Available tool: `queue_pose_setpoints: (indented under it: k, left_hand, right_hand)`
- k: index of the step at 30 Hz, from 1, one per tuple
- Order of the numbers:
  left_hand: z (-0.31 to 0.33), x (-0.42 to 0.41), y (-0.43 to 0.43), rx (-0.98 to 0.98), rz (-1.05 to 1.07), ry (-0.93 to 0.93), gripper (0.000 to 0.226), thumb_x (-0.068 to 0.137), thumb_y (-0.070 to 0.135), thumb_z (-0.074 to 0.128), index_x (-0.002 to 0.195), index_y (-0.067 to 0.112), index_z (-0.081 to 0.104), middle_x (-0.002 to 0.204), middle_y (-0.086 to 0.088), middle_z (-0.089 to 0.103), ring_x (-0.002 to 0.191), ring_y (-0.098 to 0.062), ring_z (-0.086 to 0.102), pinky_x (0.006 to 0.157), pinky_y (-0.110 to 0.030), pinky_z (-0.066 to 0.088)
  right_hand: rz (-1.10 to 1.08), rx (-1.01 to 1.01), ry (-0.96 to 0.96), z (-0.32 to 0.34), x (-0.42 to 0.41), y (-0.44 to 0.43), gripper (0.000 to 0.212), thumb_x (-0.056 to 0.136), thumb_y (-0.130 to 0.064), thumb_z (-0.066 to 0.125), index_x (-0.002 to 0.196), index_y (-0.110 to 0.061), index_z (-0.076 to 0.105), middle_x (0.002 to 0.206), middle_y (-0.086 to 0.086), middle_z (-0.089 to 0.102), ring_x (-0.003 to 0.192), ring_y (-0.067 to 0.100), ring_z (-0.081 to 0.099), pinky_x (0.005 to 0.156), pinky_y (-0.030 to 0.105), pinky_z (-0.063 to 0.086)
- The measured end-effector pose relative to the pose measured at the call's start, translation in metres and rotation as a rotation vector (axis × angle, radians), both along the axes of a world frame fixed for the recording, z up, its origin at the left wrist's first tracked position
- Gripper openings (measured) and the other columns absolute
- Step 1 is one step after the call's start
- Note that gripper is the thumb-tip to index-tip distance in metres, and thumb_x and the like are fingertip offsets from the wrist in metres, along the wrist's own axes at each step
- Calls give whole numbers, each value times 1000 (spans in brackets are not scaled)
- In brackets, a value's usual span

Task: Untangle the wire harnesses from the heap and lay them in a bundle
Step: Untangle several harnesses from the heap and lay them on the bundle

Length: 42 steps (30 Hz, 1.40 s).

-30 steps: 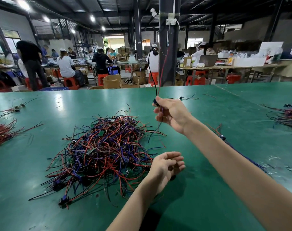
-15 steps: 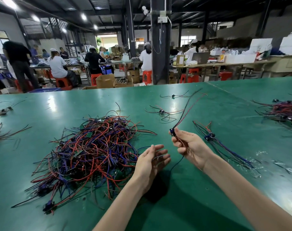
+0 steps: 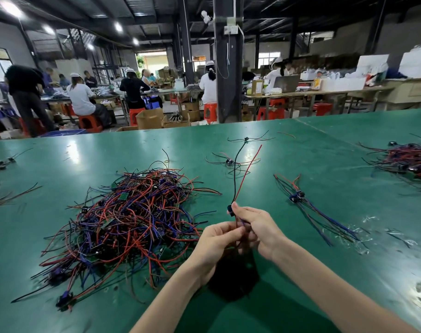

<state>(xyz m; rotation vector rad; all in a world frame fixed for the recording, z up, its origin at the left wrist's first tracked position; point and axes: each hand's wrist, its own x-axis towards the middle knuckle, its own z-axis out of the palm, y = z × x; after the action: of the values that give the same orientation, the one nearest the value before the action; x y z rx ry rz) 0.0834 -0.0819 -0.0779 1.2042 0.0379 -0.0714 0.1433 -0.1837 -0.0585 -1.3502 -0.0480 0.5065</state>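
Between both hands' grip (image 3: 238, 230): harness (image 3: 238, 183), wires rising

Green table (image 3: 24, 236) bears wire heap (image 3: 137, 219), small bundle (image 3: 297, 197).

A tangled heap of red, blue and black wire harnesses (image 3: 132, 217) lies on the green-topped counter (image 3: 48, 164), left of the two grips. The left grip (image 3: 214, 246) and the right grip (image 3: 260, 227) meet just right of the heap, both pinching one black-and-red wire harness (image 3: 230, 209) between them. Its two long leads rise away from the person. Right of the grips lies a small bundle of straightened harnesses (image 3: 298, 197). A second wire pile (image 3: 408, 162) sits at the counter's far right edge. A loose single harness (image 3: 229, 161) lies beyond the grips, with a farther single harness (image 3: 246, 139) behind it. Behind the counter stands a dark steel pillar (image 3: 228, 80).
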Motion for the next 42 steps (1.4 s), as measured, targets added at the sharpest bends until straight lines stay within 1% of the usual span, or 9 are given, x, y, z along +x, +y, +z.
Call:
queue_pose_setpoints:
  k: [3,6,9,17,24,31,35,39,42]
  left_hand:
    - [3,-3,-2,-16,-43,4,14,92,3,51,95,-3,63,71,-9,68,53,-13,62,53,-19,51]
    - [5,-6,-1,107,-71,1,13,94,4,49,96,-2,61,69,-3,67,43,-5,49,39,-13,36]
    - [8,-8,0,151,-106,7,13,95,3,48,92,1,61,70,-1,69,40,-1,40,36,-11,28]
    - [12,-8,8,117,-222,77,19,98,4,41,109,1,56,59,5,50,37,1,21,35,-10,21]
    - [13,-6,2,26,-122,113,19,98,18,45,101,4,57,78,-3,68,56,-10,58,50,-19,48]
    - [8,-2,7,38,136,116,10,94,7,52,98,-1,57,86,-14,64,51,-9,56,48,-18,45]
    - [10,-2,9,30,162,78,8,93,0,51,97,-3,58,73,-11,65,48,-9,56,48,-19,49]
    - [10,-3,9,37,194,56,16,92,1,55,106,-7,55,80,-15,65,51,-12,59,50,-22,52]
    - [8,-2,10,65,222,32,9,90,3,57,97,-1,54,76,-13,67,49,-12,59,48,-21,51]
  right_hand:
    - [43,-35,69,0,-1,-1,33,89,-34,61,63,-14,58,35,-5,38,23,7,27,31,11,24]
    - [80,28,113,2,3,-4,18,92,-20,54,83,-7,63,54,2,46,25,7,34,25,14,23]
    - [162,81,152,4,8,-9,15,93,-13,51,93,-5,63,66,4,48,31,10,41,26,16,29]
    - [91,89,25,-2,29,-19,9,87,-8,60,83,-2,65,66,4,60,55,14,50,47,27,54]
    - [80,76,-62,-5,23,-15,11,70,-7,72,76,-2,64,59,4,65,48,11,58,48,23,51]
    - [87,98,-170,-10,10,-2,10,76,4,70,71,2,60,57,7,63,49,12,60,50,21,52]
    - [92,149,-128,-6,10,-3,14,74,-9,71,72,-1,60,67,12,59,55,16,54,51,21,51]
    - [92,129,-131,-6,12,-4,17,66,-16,73,70,-3,63,71,11,58,59,16,51,55,22,52]
    - [92,139,-138,-8,13,-5,17,67,-17,73,69,-2,64,71,12,54,56,13,47,54,22,52]
